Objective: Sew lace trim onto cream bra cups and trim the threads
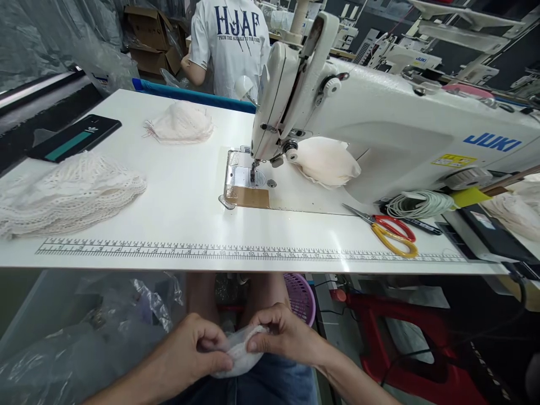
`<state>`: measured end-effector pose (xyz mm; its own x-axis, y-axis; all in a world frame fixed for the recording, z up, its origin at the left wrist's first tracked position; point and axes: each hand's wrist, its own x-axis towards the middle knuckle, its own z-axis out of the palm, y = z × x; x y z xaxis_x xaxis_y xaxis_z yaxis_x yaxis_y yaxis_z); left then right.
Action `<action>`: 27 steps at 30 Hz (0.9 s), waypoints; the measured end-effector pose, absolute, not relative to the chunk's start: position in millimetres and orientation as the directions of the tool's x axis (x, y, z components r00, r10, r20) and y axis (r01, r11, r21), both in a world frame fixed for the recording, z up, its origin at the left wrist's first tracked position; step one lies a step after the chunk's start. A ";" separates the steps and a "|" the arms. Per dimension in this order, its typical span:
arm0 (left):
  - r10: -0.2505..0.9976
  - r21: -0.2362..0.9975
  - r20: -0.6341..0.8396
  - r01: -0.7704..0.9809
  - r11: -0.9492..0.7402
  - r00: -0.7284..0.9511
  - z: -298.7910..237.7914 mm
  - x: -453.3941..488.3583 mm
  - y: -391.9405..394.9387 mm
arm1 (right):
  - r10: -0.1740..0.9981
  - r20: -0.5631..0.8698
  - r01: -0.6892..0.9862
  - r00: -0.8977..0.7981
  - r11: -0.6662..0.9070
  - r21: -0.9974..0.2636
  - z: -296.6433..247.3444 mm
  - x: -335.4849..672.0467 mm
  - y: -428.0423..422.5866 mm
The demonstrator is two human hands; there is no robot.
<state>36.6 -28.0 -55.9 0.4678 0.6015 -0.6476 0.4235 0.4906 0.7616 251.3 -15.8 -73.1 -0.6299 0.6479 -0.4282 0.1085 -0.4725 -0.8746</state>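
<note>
Below the table's front edge, over my lap, both hands pinch one small white fabric piece (239, 351). My left hand (192, 351) grips its left side with thumb and fingers closed. My right hand (284, 337) holds its right side, fingers curled over the top. A white JUKI sewing machine (379, 129) stands on the white table (177, 208), its needle (253, 169) over the metal plate. A padded cream cup piece (324, 160) lies under the machine's arm.
A pile of white lace (67, 194) lies at the left, a smaller pinkish lace piece (179, 124) farther back, a phone (73, 138) at far left. Scissors (390, 228) and coiled cord (417, 203) lie at the right. A person in a white T-shirt (230, 45) stands beyond the table.
</note>
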 end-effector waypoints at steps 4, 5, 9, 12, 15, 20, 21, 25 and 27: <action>0.582 0.749 -0.662 0.418 0.513 0.472 -57.1 29.7 -29.7 | 0.625 -0.416 0.091 -0.660 -0.484 -0.870 -72.3 251.1 -15.0; 0.579 0.746 -0.666 0.421 0.516 0.470 -57.0 27.7 -30.1 | 0.625 -0.420 0.099 -0.658 -0.481 -0.871 -72.6 250.8 -15.2; 0.567 0.748 -0.663 0.398 0.531 0.490 -56.8 22.4 -31.8 | 0.630 -0.431 0.129 -0.646 -0.467 -0.875 -73.3 247.3 -16.5; 0.557 0.776 -0.619 0.326 0.539 0.553 -57.5 24.0 -32.8 | 0.630 -0.433 0.161 -0.645 -0.442 -0.883 -71.7 243.5 -17.7; 0.579 0.787 -0.612 0.347 0.510 0.539 -58.6 29.3 -33.6 | 0.642 -0.433 0.203 -0.632 -0.403 -0.893 -68.9 240.9 -19.0; 0.605 0.776 -0.631 0.420 0.472 0.485 -58.1 33.6 -34.6 | 0.659 -0.400 0.235 -0.637 -0.329 -0.915 -64.5 242.5 -20.0; 0.595 0.771 -0.637 0.422 0.477 0.490 -57.6 33.2 -34.5 | 0.654 -0.397 0.237 -0.644 -0.323 -0.916 -64.1 243.0 -19.8; 0.579 0.748 -0.663 0.454 0.485 0.475 -56.8 29.7 -34.0 | 0.638 -0.381 0.215 -0.670 -0.324 -0.921 -65.1 242.2 -18.8; 0.584 0.746 -0.664 0.466 0.476 0.467 -57.4 28.4 -33.9 | 0.630 -0.375 0.193 -0.680 -0.341 -0.920 -67.0 240.3 -18.3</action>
